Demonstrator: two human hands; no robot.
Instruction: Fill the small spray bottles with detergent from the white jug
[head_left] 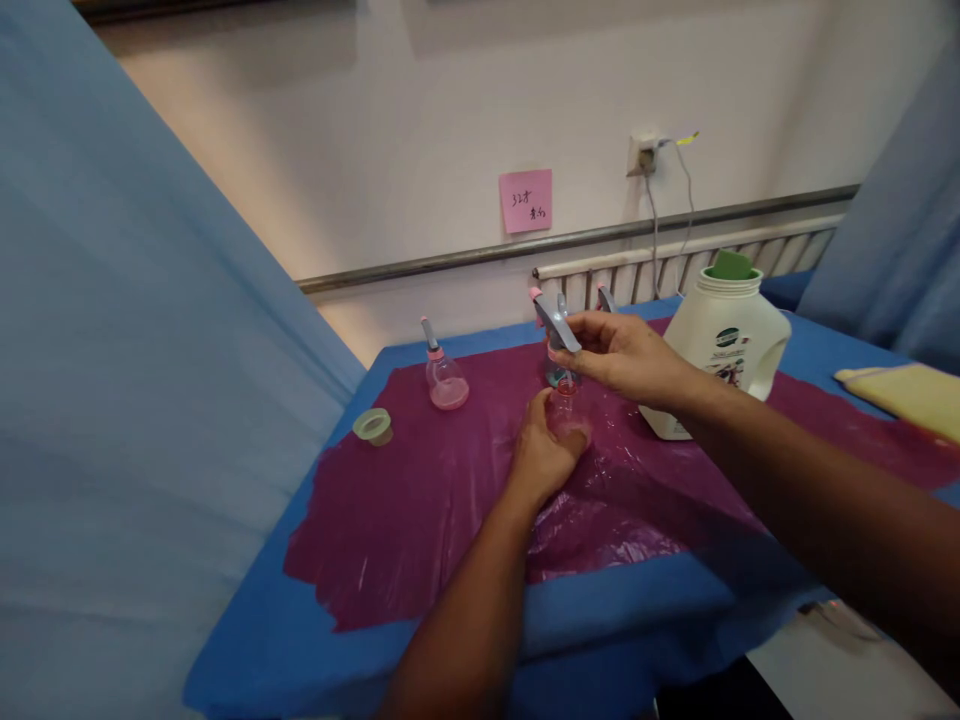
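My left hand [547, 447] is wrapped round a small clear spray bottle [568, 405] with pink liquid low in it, standing on a purple plastic sheet [420, 500]. Just above its neck, my right hand [615, 350] pinches a grey and pink spray head [556, 325]. Whether the spray head touches the neck, I cannot tell. Close behind the hands stands another spray bottle [553, 374], mostly hidden. Further left, a spray bottle [448, 385] with pink liquid has its spray head on.
A large white jug [705, 345] with a green piece in its mouth stands right of my hands. A pale green cap [372, 426] lies at the left. A yellow cloth [907, 395] is at the far right. Blue curtains [135, 380] hang at both sides.
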